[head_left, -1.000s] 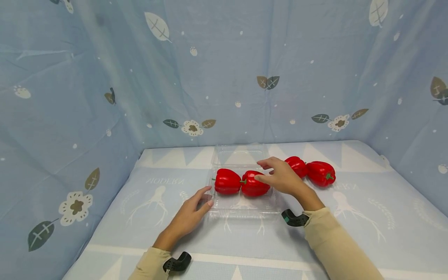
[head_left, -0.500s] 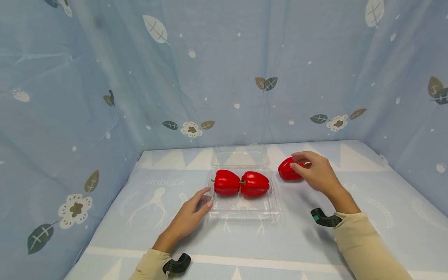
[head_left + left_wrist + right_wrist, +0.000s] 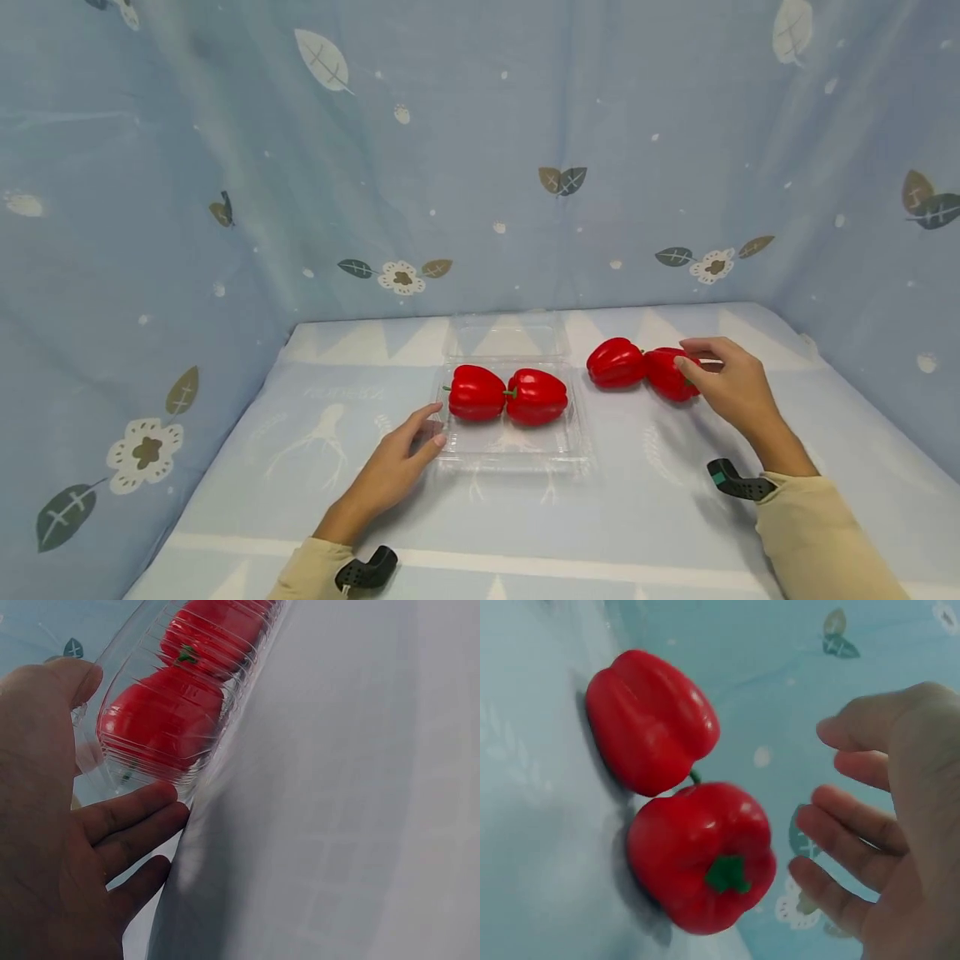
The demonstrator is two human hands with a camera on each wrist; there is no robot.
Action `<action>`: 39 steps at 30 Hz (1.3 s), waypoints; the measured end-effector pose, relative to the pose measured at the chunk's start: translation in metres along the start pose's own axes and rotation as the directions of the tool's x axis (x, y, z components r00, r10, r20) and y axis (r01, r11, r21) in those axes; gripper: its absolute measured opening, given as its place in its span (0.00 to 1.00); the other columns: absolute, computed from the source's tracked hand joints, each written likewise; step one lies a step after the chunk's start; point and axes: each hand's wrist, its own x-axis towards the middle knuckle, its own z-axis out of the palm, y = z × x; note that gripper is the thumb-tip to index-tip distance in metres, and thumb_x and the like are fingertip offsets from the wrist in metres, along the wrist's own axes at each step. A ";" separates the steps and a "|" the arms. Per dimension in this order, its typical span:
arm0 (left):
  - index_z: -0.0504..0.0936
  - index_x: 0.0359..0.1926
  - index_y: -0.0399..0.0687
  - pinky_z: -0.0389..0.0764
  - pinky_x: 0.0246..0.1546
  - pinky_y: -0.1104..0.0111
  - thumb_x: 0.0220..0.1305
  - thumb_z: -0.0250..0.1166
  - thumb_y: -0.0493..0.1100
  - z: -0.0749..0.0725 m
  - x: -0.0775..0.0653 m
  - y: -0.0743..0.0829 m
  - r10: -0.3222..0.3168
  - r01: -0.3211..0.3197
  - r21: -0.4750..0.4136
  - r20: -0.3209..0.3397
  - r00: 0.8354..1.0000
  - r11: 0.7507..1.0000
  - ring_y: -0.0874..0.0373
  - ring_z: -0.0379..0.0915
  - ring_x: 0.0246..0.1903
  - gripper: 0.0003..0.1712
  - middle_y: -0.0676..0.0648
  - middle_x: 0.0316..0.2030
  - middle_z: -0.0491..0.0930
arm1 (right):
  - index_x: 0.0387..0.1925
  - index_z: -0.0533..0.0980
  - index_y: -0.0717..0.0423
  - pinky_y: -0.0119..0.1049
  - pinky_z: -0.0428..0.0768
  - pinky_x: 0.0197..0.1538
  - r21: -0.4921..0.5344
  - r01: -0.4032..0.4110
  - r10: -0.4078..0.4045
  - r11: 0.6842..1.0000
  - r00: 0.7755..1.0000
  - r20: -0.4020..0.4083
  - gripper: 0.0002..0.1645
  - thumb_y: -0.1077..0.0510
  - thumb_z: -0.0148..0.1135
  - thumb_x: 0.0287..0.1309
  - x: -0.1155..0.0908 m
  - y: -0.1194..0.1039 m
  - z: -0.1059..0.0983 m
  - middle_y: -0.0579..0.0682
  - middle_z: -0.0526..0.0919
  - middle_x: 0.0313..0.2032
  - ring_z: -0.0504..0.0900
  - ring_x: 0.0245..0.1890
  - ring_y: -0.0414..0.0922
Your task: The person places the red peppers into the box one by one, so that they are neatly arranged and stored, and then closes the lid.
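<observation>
Two red bell peppers [image 3: 537,397] lie side by side in a clear plastic clamshell box [image 3: 513,457], its lid [image 3: 506,335] folded back. At the box's left side is my left hand [image 3: 393,467]; in the left wrist view its straight fingers [image 3: 146,832] touch the box's end wall, with the thumb at the rim. Right of the box, two more red bell peppers, a left one [image 3: 617,363] and a right one [image 3: 670,373], lie close together on the cloth. My right hand [image 3: 738,392] hovers beside the right pepper, fingers loosely spread and apart from it in the right wrist view.
A pale patterned cloth [image 3: 330,492] covers the table. Blue printed curtains [image 3: 480,167] rise at the back and both sides. Black wrist devices [image 3: 367,571] sit at both sleeve cuffs.
My right hand has moved right, from the pepper in the box, past the left loose pepper, to the right loose one. My left hand stays by the box.
</observation>
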 end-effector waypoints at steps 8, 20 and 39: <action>0.66 0.74 0.59 0.64 0.66 0.46 0.73 0.61 0.53 -0.005 0.000 -0.003 0.015 -0.015 -0.008 -0.006 1.000 1.000 0.51 0.72 0.62 0.31 0.51 0.55 0.81 | 0.63 0.72 0.64 0.63 0.75 0.56 0.024 -0.049 0.050 0.999 0.998 -0.035 0.34 0.42 0.58 0.69 0.003 0.015 0.006 0.67 0.72 0.60 0.73 0.58 0.65; 0.66 0.73 0.61 0.64 0.66 0.45 0.72 0.62 0.53 -0.003 -0.004 -0.004 -0.015 0.015 0.004 -0.001 1.000 1.000 0.49 0.72 0.62 0.32 0.52 0.55 0.81 | 0.75 0.45 0.71 0.68 0.68 0.61 0.012 -0.237 0.232 0.972 0.960 0.156 0.64 0.32 0.63 0.61 0.001 0.039 0.034 0.77 0.59 0.66 0.60 0.64 0.72; 0.66 0.73 0.60 0.65 0.65 0.44 0.73 0.62 0.52 -0.003 0.000 0.000 0.001 -0.001 -0.016 0.011 1.000 1.000 0.49 0.72 0.61 0.31 0.50 0.55 0.81 | 0.72 0.44 0.75 0.66 0.64 0.64 0.062 -0.311 0.300 0.948 0.942 0.151 0.63 0.37 0.67 0.60 -0.004 0.052 0.040 0.77 0.59 0.66 0.60 0.65 0.71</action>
